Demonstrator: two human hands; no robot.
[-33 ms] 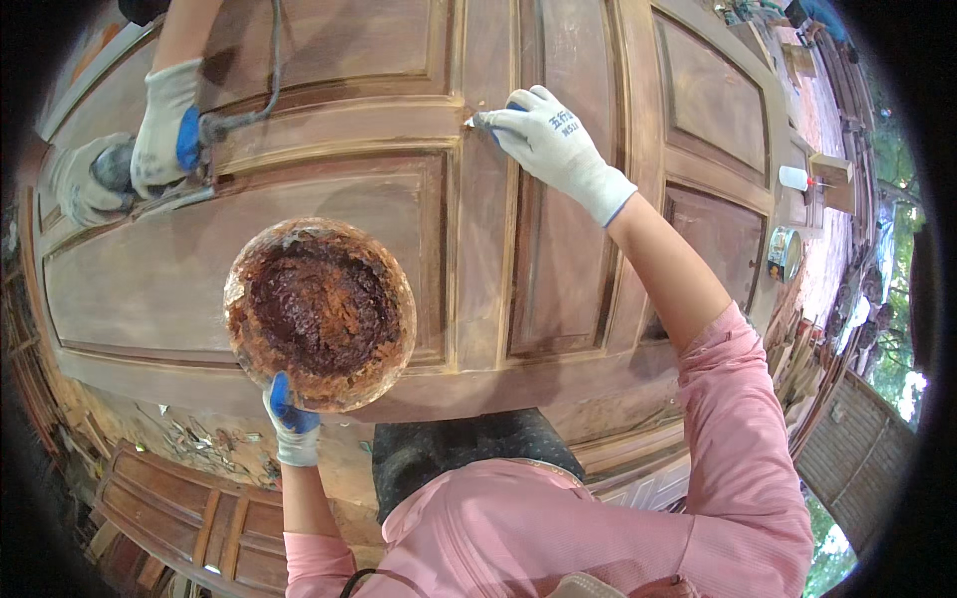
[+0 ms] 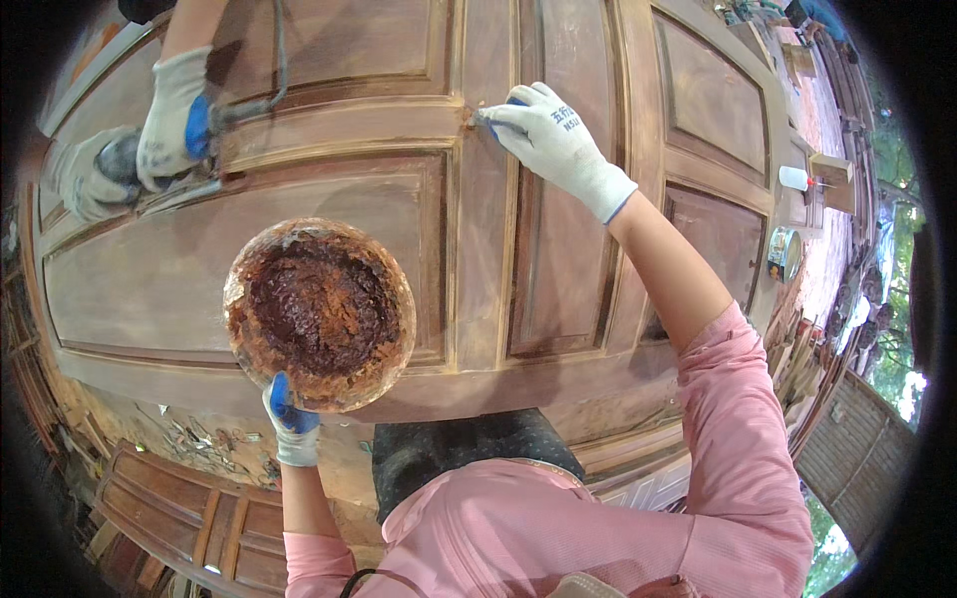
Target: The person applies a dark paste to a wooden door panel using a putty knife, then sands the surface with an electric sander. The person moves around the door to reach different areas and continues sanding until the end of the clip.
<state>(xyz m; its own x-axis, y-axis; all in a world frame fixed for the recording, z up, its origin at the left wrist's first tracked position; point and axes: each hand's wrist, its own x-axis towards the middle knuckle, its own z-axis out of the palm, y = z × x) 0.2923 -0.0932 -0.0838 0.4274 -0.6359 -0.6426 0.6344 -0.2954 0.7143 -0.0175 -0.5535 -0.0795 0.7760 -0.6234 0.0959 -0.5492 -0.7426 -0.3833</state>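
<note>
My left hand [image 2: 290,427], in a white glove with blue palm, grips the near rim of a round bowl [image 2: 404,329]. Rough reddish-brown paste [image 2: 329,304] coats the inside of the bowl, which is held over a brown panelled wooden door [image 2: 484,259]. In a matching glove, my right hand [image 2: 553,140] pinches a small scraper-like tool [image 2: 479,117], mostly hidden by the fingers. Its tip meets the door where a cross rail joins an upright, beside a small orange-brown patch. The exact kind of tool cannot be made out.
At the far left, a co-worker's gloved hands [image 2: 177,125] work on the same door with a dark corded power tool [image 2: 118,171]. A white bottle [image 2: 795,178] and a round tin [image 2: 785,254] stand off its right end. Another panelled door [image 2: 189,513] lies lower left.
The co-worker's hands and power tool have shifted slightly to the right along the door. My right hand has barely moved at the joint; my left hand and the bowl stay put.
</note>
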